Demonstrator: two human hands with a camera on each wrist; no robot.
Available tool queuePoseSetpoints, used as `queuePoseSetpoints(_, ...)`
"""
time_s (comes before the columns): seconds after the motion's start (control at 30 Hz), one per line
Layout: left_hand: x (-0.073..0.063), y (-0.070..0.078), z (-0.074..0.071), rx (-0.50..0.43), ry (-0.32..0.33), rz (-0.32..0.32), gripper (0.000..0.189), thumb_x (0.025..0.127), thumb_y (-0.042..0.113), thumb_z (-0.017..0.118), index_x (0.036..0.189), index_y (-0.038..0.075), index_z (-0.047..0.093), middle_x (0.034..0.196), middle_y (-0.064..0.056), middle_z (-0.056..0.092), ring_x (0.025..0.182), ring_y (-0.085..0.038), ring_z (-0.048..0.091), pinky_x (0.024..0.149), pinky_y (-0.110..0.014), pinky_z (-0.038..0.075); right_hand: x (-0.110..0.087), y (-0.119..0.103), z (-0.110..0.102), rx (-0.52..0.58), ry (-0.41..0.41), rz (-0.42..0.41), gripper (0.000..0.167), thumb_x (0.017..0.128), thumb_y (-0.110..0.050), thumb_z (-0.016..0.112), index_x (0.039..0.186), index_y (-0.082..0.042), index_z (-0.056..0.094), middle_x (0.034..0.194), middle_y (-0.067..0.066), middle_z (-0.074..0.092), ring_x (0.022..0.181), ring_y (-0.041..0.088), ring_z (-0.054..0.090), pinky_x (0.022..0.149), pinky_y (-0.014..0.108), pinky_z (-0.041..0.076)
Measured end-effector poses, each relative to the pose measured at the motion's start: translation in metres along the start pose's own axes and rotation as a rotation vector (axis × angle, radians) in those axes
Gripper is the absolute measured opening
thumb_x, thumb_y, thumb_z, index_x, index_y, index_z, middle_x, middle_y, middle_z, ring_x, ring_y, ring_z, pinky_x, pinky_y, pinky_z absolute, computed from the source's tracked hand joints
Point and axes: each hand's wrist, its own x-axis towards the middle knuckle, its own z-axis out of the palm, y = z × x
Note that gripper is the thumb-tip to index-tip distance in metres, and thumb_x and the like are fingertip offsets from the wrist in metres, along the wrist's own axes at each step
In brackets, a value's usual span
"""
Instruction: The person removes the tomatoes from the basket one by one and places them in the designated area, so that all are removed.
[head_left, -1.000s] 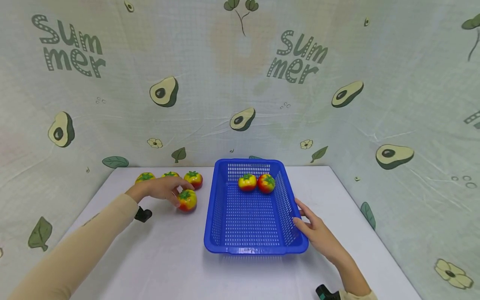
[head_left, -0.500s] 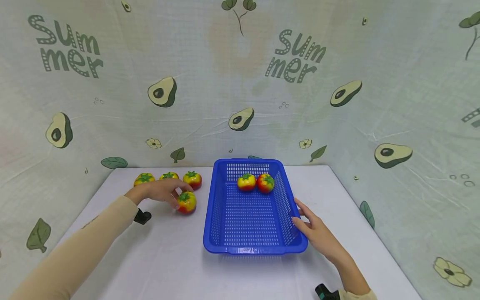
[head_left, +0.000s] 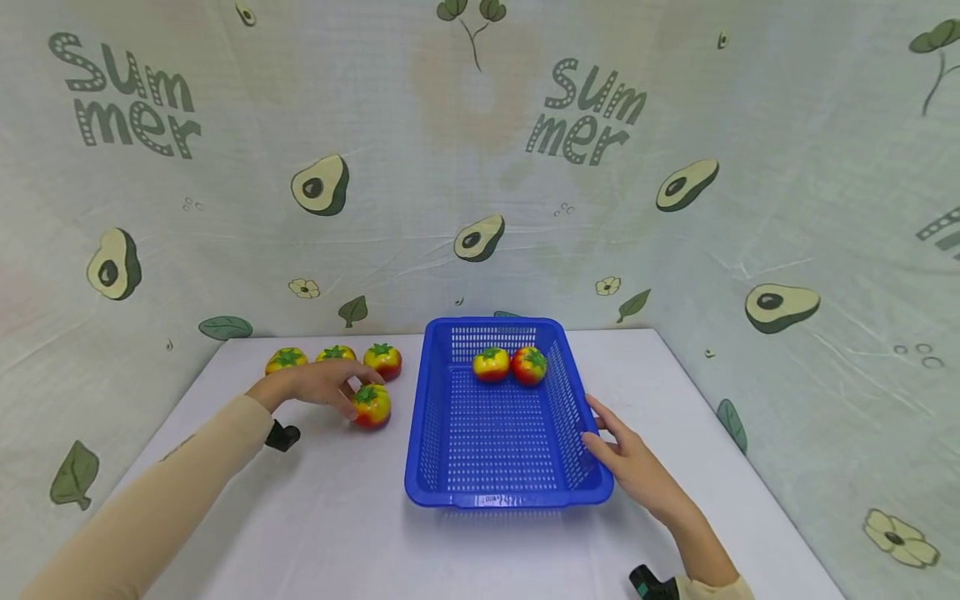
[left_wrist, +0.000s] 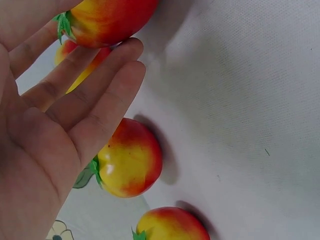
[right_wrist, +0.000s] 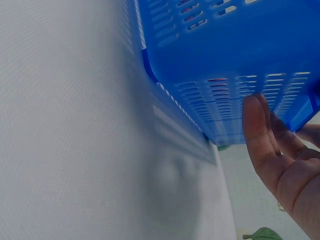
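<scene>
My left hand [head_left: 317, 383] pinches a red-and-yellow tomato [head_left: 372, 407] with a green leafy top, left of the blue plastic basket [head_left: 415, 433]. In the left wrist view that tomato [left_wrist: 117, 20] sits between the thumb side and the long fingertips, partly cut off by the frame. Behind it stand three similar tomatoes, one of them [head_left: 383, 362] near the fingertips and another partly hidden by the hand. My right hand [head_left: 633, 471] holds the basket's right side, thumb over the rim and fingers against the outer wall [right_wrist: 220, 95].
Two tomatoes, a yellower one [head_left: 491, 365] and a redder one [head_left: 528, 367], lie side by side at the basket's far end. The white table [head_left: 315, 517] meets a printed cloth backdrop [head_left: 405, 200] at the back.
The tomato at my left hand has shifted slightly toward me. My right hand keeps its place on the basket, and the whole head view has drifted a little.
</scene>
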Motion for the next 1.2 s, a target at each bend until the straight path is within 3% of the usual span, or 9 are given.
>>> queuePoseSetpoints(0.37, 0.0, 0.001, 0.001, -0.003, -0.001, 0.0, 0.068, 0.089, 0.018, 0.086, 0.151, 0.019, 0.058, 0.149, -0.011, 0.056, 0.131, -0.035, 0.058, 0.102, -0.049, 0.057, -0.001, 0.001, 0.001, -0.001, 0.002, 0.003, 0.069, 0.111, -0.035, 0.057, 0.17, -0.022, 0.024, 0.146, 0.023, 0.047, 0.121, 0.034, 0.066, 0.097, 0.046, 0.062)
queuePoseSetpoints(0.5, -0.002, 0.002, -0.001, -0.02, -0.012, 0.028, 0.069, 0.089, 0.016, 0.086, 0.152, 0.016, 0.057, 0.15, -0.011, 0.056, 0.128, -0.032, 0.061, 0.102, -0.048, 0.058, -0.001, 0.001, 0.002, -0.011, 0.012, 0.002, 0.069, 0.111, -0.035, 0.057, 0.17, -0.022, 0.025, 0.146, 0.023, 0.047, 0.121, 0.035, 0.065, 0.097, 0.049, 0.061)
queuePoseSetpoints(0.67, -0.007, 0.003, -0.01, -0.027, -0.015, 0.112, 0.072, 0.091, 0.015, 0.083, 0.155, 0.004, 0.05, 0.152, -0.023, 0.053, 0.125, -0.037, 0.064, 0.1, -0.047, 0.06, -0.001, 0.001, 0.002, -0.019, 0.015, 0.002, 0.069, 0.111, -0.035, 0.057, 0.17, -0.022, 0.025, 0.147, 0.023, 0.047, 0.122, 0.036, 0.065, 0.098, 0.05, 0.061)
queuePoseSetpoints(0.77, -0.009, 0.008, -0.018, -0.022, 0.013, 0.095, 0.072, 0.093, 0.017, 0.083, 0.155, 0.006, 0.05, 0.152, -0.023, 0.052, 0.127, -0.038, 0.062, 0.101, -0.047, 0.059, 0.0, 0.0, 0.002, -0.018, 0.015, 0.001, 0.069, 0.111, -0.035, 0.057, 0.17, -0.022, 0.025, 0.147, 0.023, 0.048, 0.121, 0.035, 0.066, 0.097, 0.05, 0.061)
queuePoseSetpoints(0.9, -0.009, 0.025, -0.031, 0.009, 0.046, 0.094, 0.068, 0.094, 0.016, 0.081, 0.155, 0.012, 0.051, 0.152, -0.02, 0.054, 0.131, -0.041, 0.06, 0.098, -0.048, 0.06, 0.0, 0.0, 0.002, -0.016, 0.016, 0.002, 0.069, 0.11, -0.035, 0.057, 0.17, -0.023, 0.025, 0.146, 0.022, 0.048, 0.121, 0.035, 0.065, 0.097, 0.05, 0.061)
queuePoseSetpoints(1.0, -0.007, 0.041, -0.041, 0.025, 0.062, 0.148, 0.066, 0.095, 0.013, 0.08, 0.155, 0.014, 0.052, 0.15, -0.02, 0.056, 0.132, -0.045, 0.06, 0.096, -0.048, 0.061, 0.0, 0.0, 0.002, -0.014, 0.011, 0.002, 0.069, 0.111, -0.036, 0.057, 0.17, -0.023, 0.025, 0.145, 0.022, 0.048, 0.122, 0.035, 0.065, 0.098, 0.049, 0.061)
queuePoseSetpoints(1.2, 0.004, 0.081, -0.053, 0.044, 0.077, 0.206, 0.063, 0.097, 0.013, 0.078, 0.154, 0.021, 0.054, 0.148, -0.013, 0.058, 0.132, -0.038, 0.061, 0.099, -0.046, 0.061, 0.0, 0.001, 0.0, -0.009, 0.003, -0.002, 0.069, 0.111, -0.036, 0.057, 0.17, -0.022, 0.025, 0.145, 0.023, 0.048, 0.121, 0.034, 0.066, 0.098, 0.049, 0.061)
